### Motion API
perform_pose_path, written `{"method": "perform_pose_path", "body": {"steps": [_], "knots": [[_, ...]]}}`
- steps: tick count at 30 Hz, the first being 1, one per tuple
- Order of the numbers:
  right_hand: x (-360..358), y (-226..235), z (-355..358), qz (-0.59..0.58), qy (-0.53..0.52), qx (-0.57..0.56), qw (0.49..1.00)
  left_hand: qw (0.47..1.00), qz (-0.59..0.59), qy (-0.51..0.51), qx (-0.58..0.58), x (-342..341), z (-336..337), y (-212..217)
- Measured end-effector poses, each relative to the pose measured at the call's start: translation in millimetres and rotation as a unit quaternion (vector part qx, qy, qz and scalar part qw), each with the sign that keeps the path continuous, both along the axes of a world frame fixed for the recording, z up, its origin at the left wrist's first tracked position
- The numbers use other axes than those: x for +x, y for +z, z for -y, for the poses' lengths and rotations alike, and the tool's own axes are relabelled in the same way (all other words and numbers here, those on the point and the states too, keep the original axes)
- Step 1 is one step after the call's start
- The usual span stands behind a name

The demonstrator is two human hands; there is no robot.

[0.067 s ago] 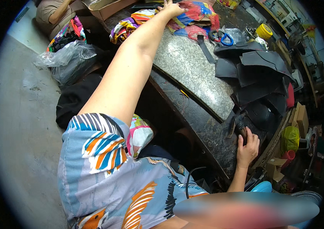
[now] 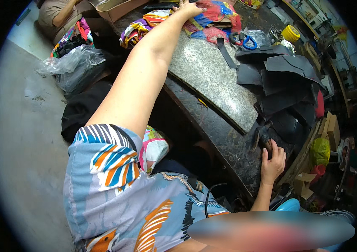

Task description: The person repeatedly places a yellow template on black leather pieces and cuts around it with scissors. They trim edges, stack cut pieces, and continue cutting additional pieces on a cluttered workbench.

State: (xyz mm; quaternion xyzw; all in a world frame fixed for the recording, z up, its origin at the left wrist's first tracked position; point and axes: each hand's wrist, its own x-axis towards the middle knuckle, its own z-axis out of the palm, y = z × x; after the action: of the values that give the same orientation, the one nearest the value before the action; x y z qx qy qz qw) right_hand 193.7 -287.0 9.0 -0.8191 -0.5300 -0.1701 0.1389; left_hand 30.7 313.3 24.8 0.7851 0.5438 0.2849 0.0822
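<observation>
Reach step, prob.: my L hand (image 2: 190,9), fingers spread, is by the red-blue mesh (image 2: 217,17) at the grey slab's (image 2: 212,75) far end. R hand (image 2: 274,163) curls at the dark tool (image 2: 264,135) on the bench (image 2: 238,156), can't tell if gripped; next prob. calls for closing L fingers.

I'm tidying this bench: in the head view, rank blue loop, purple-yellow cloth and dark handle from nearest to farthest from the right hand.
1. Dark handle, at the right hand.
2. Blue loop, well ahead.
3. Purple-yellow cloth, ahead and left.
</observation>
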Motion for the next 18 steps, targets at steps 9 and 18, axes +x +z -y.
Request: {"method": "perform_pose_path", "body": {"steps": [9,18], "knots": [[0.7,-0.1,-1.3,0.000,-0.002,-0.007,1.000,1.000,0.014,-0.002,-0.007,-2.9,-13.1,-2.2],[1.8,-0.9,-1.8,0.003,0.008,0.005,1.000,0.984,0.044,-0.074,0.158,-13.0,50.9,13.4]]}}
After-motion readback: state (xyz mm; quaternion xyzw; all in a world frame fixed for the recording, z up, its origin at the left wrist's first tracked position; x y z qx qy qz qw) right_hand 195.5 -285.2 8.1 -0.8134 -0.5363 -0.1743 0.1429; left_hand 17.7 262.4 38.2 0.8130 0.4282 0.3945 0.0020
